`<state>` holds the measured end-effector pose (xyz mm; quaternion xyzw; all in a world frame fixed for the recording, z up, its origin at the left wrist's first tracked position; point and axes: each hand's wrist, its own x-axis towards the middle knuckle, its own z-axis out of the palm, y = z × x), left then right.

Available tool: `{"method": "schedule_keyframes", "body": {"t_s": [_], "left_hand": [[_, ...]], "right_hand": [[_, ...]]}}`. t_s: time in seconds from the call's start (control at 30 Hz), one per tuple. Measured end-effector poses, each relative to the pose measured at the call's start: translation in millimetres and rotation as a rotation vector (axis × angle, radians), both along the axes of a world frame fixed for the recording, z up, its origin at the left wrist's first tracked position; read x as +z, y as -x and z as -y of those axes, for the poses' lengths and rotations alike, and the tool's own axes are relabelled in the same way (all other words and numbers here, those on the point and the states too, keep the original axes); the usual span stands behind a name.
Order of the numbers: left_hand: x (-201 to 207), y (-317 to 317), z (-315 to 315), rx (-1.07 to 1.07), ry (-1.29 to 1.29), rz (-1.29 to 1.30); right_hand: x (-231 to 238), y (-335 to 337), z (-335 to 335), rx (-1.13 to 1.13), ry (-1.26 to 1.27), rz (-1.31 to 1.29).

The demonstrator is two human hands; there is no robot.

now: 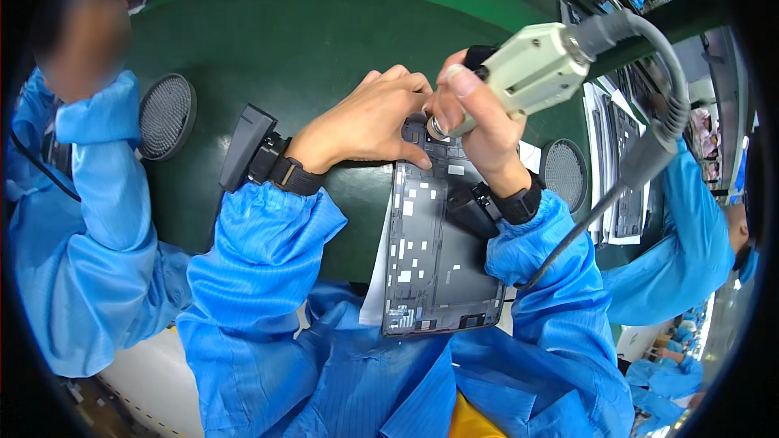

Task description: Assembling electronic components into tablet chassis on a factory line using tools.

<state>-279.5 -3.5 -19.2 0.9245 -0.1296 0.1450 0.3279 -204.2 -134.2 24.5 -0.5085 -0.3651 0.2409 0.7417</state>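
A dark tablet housing (466, 268) dotted with small white stickers lies lengthwise before me, its near end over the table's front edge. My right hand (485, 118) is closed round a cream-coloured electric screwdriver (535, 69), which is tilted with its metal nose down at the housing's far end. The bit's tip is hidden. At the far left corner, my left hand (361, 120) is closed, thumb on the housing's edge and fingers bent beside the screwdriver's nose. Its fingertips are partly hidden.
Round dishes of small parts stand left (167, 117) and right (563, 172). A grey cable (600, 207) runs from the screwdriver past my right forearm. White paper (373, 284) lies under the housing. Papers and dark panels (621, 162) are stacked right. Co-workers in blue sit either side.
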Motion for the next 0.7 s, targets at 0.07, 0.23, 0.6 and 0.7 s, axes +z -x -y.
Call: {"method": "schedule_keyframes", "body": {"t_s": [0.07, 0.23, 0.6, 0.7], "left_hand": [[2.5, -3.5, 2.0, -0.009, 0.024, -0.028], [2.6, -2.5, 2.1, -0.023, 0.018, -0.047], [6.8, -17.4, 48.4, 0.283, -0.099, 0.042], [10.9, -20.5, 51.5, 0.375, -0.196, -0.039]], "right_hand": [[4.0, -0.5, 2.6, -0.014, -0.015, 0.0], [17.1, -14.5, 27.9, -0.092, -0.039, 0.097], [-26.7, 3.2, 242.8, -0.511, -0.472, -0.067], [-47.5, 3.1, 253.2, -0.581, -0.484, -0.137]]}}
